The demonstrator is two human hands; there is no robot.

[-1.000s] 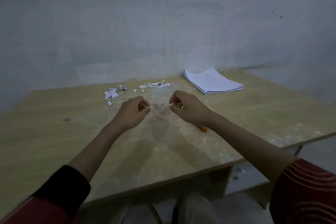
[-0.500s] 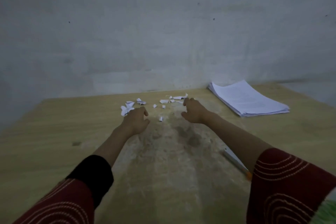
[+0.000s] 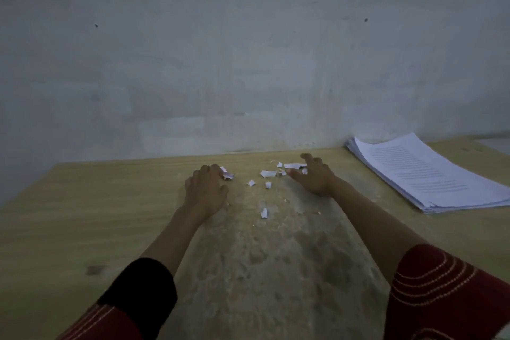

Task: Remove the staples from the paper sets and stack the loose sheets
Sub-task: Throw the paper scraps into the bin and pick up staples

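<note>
A stack of loose white printed sheets [image 3: 422, 174] lies at the far right of the wooden table [image 3: 82, 215]. Several small torn paper scraps [image 3: 268, 173] are scattered near the table's far edge, between my hands. My left hand [image 3: 205, 190] rests palm down on the table, its fingertips covering a few scraps at the left of the scatter. My right hand [image 3: 314, 176] lies on the table with its fingers spread, touching the scraps on the right side. Neither hand holds anything that I can see.
A grey wall [image 3: 248, 63] rises directly behind the table's far edge. The middle of the table top [image 3: 262, 257] is worn and stained. A dark spot [image 3: 95, 269] marks the wood at the near left.
Both hands have reached forward from the table's middle to the scraps near the wall and spread out from loose fists. My view has leaned closer; the orange-tipped tool is out of sight.
</note>
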